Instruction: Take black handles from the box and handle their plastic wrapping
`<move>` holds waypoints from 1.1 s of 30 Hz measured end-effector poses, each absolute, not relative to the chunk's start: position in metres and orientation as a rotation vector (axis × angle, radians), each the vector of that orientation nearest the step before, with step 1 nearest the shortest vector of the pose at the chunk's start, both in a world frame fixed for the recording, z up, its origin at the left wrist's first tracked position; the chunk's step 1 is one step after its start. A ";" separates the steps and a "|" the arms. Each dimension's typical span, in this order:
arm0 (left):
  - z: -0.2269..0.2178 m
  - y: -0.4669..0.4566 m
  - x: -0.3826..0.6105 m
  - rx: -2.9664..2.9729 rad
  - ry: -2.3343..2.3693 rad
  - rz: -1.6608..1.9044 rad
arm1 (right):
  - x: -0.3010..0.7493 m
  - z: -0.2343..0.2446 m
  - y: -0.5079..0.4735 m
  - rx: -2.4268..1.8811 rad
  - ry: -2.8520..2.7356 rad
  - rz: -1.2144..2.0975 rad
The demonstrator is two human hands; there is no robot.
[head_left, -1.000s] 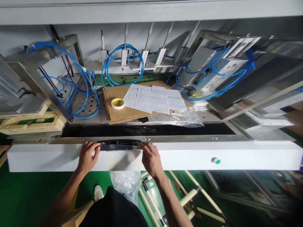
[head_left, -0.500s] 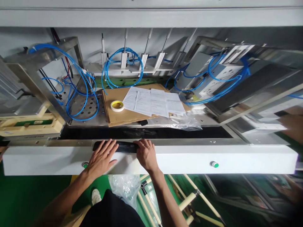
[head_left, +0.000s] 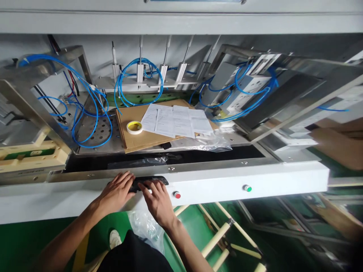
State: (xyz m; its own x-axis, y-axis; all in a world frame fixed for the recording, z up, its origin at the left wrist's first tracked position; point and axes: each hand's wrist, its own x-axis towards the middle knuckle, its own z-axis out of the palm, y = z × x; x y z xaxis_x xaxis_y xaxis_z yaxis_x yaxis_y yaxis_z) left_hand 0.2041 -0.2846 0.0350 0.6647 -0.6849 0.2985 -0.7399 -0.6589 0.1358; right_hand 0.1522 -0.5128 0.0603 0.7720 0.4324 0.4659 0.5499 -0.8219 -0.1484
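Note:
A long, narrow black plastic part [head_left: 161, 180] with rounded ends lies along the white front ledge of the machine. My left hand [head_left: 117, 190] covers its left end, fingers bent over the far edge and the thumb along the near side. Across its middle, my right hand [head_left: 159, 202] has its fingers curled close together on the top. The right end sticks out past the fingers; the left end is mostly hidden. Just right of my right hand is a red push button [head_left: 177, 195] on the ledge.
Behind the ledge runs a dark slot [head_left: 204, 156] with clear film. Cardboard sheets [head_left: 124, 139] carry a tape roll [head_left: 134, 127] and papers [head_left: 176, 121]. Blue air hoses [head_left: 98, 124] loop on both sides. Further right sits a green button [head_left: 247, 188]. Below hangs a clear plastic bag [head_left: 147, 228].
My right hand has shifted left from the part's right end to its middle. The part's right end and the red button now show. The view has turned slightly.

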 end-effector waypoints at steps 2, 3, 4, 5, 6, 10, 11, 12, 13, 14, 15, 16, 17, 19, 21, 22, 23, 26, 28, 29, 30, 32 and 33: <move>0.042 -0.284 0.210 2.608 -1.172 0.286 | 0.160 0.061 -0.510 -2.711 -0.756 -0.535; 0.047 -0.283 0.212 2.589 -1.183 0.284 | 0.164 0.064 -0.510 -2.725 -0.752 -0.475; 0.052 -0.283 0.214 2.573 -1.184 0.301 | 0.169 0.068 -0.510 -2.743 -0.745 -0.404; 0.057 -0.282 0.216 2.564 -1.170 0.338 | 0.174 0.073 -0.509 -2.759 -0.734 -0.337; 0.063 -0.282 0.216 2.560 -1.145 0.393 | 0.179 0.077 -0.509 -2.771 -0.719 -0.282; 0.076 -0.281 0.208 2.570 -1.052 0.624 | 0.202 0.086 -0.508 -2.787 -0.640 -0.204; 0.076 -0.281 0.205 2.581 -1.043 0.649 | 0.209 0.086 -0.508 -2.791 -0.619 -0.195; 0.074 -0.281 0.203 2.597 -1.041 0.654 | 0.215 0.085 -0.507 -2.796 -0.601 -0.184; 0.071 -0.282 0.202 2.617 -1.046 0.644 | 0.220 0.084 -0.507 -2.801 -0.588 -0.174; 0.067 -0.282 0.201 2.640 -1.054 0.625 | 0.224 0.083 -0.506 -2.805 -0.579 -0.167; 0.063 -0.282 0.202 2.660 -1.064 0.600 | 0.228 0.081 -0.505 -2.809 -0.575 -0.163; 0.059 -0.283 0.204 2.679 -1.071 0.576 | 0.230 0.080 -0.505 -2.811 -0.572 -0.163; 0.056 -0.283 0.206 2.701 -1.073 0.550 | 0.231 0.079 -0.504 -2.811 -0.571 -0.169; 0.053 -0.284 0.211 2.744 -1.055 0.491 | 0.232 0.077 -0.502 -2.806 -0.564 -0.194; 0.054 -0.286 0.214 2.773 -1.034 0.424 | 0.231 0.076 -0.502 -2.790 -0.550 -0.231; 0.054 -0.287 0.215 2.784 -1.027 0.391 | 0.230 0.077 -0.503 -2.776 -0.544 -0.253; 0.055 -0.287 0.216 2.792 -1.022 0.363 | 0.228 0.077 -0.504 -2.757 -0.540 -0.278; 0.056 -0.287 0.217 2.811 -1.014 0.292 | 0.212 0.078 -0.510 -2.695 -0.493 -0.374; 0.057 -0.286 0.219 2.805 -1.040 0.254 | 0.191 0.075 -0.514 -2.575 -0.394 -0.506; 0.059 -0.285 0.220 2.791 -1.067 0.242 | 0.179 0.071 -0.515 -2.481 -0.341 -0.572; 0.062 -0.284 0.221 2.767 -1.098 0.232 | 0.165 0.066 -0.516 -2.374 -0.289 -0.618; 0.069 -0.283 0.220 2.698 -1.117 0.200 | 0.139 0.054 -0.515 -2.162 -0.177 -0.585; 0.074 -0.283 0.218 2.660 -1.076 0.163 | 0.127 0.048 -0.514 -2.072 -0.105 -0.494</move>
State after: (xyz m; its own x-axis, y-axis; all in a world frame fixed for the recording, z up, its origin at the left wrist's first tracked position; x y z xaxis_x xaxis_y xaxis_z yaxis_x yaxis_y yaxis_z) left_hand 0.2183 -0.2832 0.0740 0.7182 -0.6658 0.2023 -0.6958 -0.6889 0.2029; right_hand 0.1274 -0.5137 0.0475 0.9140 -0.1224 0.3868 0.2696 -0.5292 -0.8045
